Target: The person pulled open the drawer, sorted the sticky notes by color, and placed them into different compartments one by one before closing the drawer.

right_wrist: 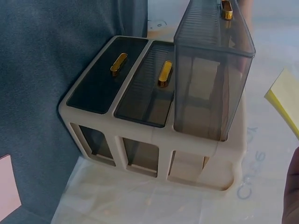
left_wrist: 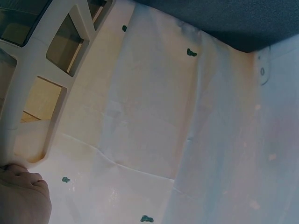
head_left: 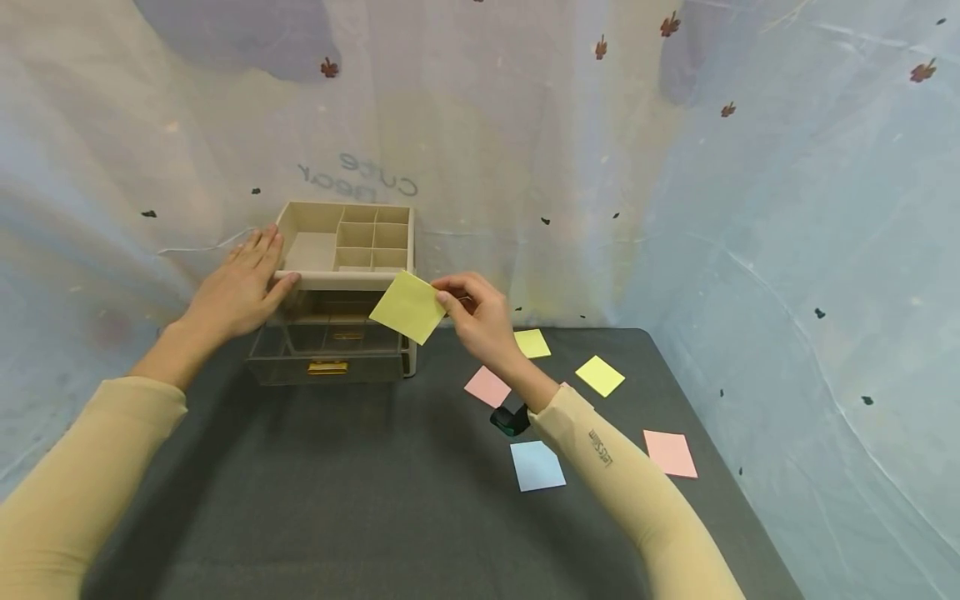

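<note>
A cream desktop organizer (head_left: 341, 282) with smoky see-through drawers stands against the back sheet. Its top drawer (right_wrist: 201, 88) is pulled out, while two below are closed. My left hand (head_left: 238, 283) rests against the organizer's left side, thumb at the front edge; in the left wrist view only part of that hand (left_wrist: 23, 198) shows. Between thumb and fingers, my right hand (head_left: 483, 321) pinches a pad of yellow sticky notes (head_left: 407, 307), held tilted by the organizer's right front corner. The right wrist view catches the edge of this pad (right_wrist: 287, 100), apart from the drawer.
On the dark table (head_left: 337, 500) to the right lie yellow pads (head_left: 600, 376), pink pads (head_left: 671, 454) and a blue pad (head_left: 537, 466) of sticky notes. A small dark object (head_left: 510, 421) shows by the right forearm. Patterned sheets (head_left: 787, 250) hang behind and beside the table.
</note>
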The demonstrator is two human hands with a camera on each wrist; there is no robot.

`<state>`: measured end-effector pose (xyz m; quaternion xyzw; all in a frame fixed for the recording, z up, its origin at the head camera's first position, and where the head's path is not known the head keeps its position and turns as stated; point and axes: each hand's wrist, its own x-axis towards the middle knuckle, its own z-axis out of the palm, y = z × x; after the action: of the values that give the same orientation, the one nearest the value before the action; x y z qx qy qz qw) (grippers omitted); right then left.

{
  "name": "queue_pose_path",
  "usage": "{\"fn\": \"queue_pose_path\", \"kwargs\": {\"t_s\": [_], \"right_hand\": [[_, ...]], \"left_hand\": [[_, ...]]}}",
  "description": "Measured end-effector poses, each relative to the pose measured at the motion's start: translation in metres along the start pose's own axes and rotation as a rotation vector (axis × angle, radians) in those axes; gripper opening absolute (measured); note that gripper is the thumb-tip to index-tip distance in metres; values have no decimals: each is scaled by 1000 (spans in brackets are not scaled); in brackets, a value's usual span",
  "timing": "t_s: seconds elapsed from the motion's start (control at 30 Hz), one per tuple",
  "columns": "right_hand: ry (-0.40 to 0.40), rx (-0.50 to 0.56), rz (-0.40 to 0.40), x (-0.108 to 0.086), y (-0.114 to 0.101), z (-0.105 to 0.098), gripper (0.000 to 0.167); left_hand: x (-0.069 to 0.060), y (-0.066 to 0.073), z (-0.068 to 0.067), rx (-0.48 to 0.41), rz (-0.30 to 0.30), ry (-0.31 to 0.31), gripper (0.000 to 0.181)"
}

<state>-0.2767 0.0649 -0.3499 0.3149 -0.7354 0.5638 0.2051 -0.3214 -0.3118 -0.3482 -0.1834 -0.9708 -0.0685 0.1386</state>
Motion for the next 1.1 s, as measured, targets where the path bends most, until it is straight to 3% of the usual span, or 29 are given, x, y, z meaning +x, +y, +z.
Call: {"fn": "queue_pose_path", "kwargs": {"t_s": [0.43,0.67,1.1], "right_hand": [[-84,-4,-53,17,-5,22,16],[-135,-72,-69,23,-8,34,15],[-240,-126,-75,22,-4,60,16]], "left_hand": [[0,2,-3,-2,-4,3,80],[0,1,-2,-4,-11,0,80],[-1,1,1,-4,-11,7,80]]}}
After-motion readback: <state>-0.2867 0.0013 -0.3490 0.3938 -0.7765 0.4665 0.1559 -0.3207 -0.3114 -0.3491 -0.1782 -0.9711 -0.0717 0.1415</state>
